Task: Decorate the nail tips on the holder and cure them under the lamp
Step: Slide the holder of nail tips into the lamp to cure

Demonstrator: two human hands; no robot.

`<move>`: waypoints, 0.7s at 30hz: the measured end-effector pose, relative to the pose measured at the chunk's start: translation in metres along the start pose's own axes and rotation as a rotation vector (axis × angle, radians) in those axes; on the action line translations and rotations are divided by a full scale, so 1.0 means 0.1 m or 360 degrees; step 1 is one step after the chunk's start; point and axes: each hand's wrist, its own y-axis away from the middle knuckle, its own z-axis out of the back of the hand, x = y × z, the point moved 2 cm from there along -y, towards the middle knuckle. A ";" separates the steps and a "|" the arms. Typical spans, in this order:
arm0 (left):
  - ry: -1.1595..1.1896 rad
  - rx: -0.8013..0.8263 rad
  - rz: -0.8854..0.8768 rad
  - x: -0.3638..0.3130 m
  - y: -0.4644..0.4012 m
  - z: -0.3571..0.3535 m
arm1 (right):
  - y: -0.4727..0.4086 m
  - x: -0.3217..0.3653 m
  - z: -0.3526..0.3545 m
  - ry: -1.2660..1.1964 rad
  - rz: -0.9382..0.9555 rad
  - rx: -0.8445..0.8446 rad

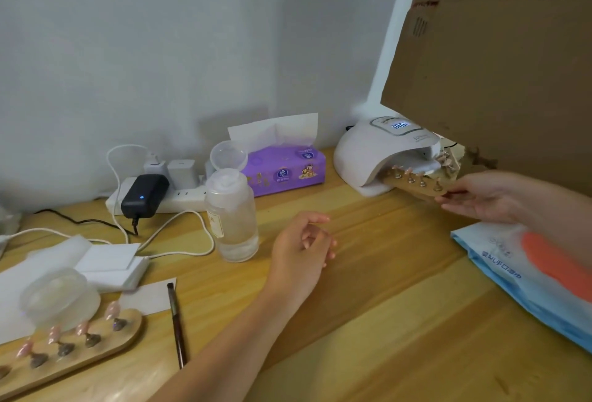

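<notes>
My right hand (480,198) grips the near end of a wooden nail-tip holder (416,185) studded with several pink tips. The holder's far end lies inside the mouth of the white curing lamp (374,148), whose display is lit. My left hand (304,244) hovers over the middle of the wooden table (368,305), fingers loosely curled and holding nothing. A second wooden holder (73,353) with several pink tips lies at the front left. Beside it lies a dark brush (176,324).
A clear bottle (232,215) stands left of my left hand. Behind it are a purple tissue box (283,169) and a power strip (157,196) with adapters and cables. A cardboard box (499,49) overhangs the lamp. A blue packet (519,276) lies right; white pads (105,263) left.
</notes>
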 end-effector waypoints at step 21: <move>0.0025 -0.0019 0.0027 0.03 -0.02 0.00 | -0.41 0.02 -0.64 -0.0718 0.0037 0.0072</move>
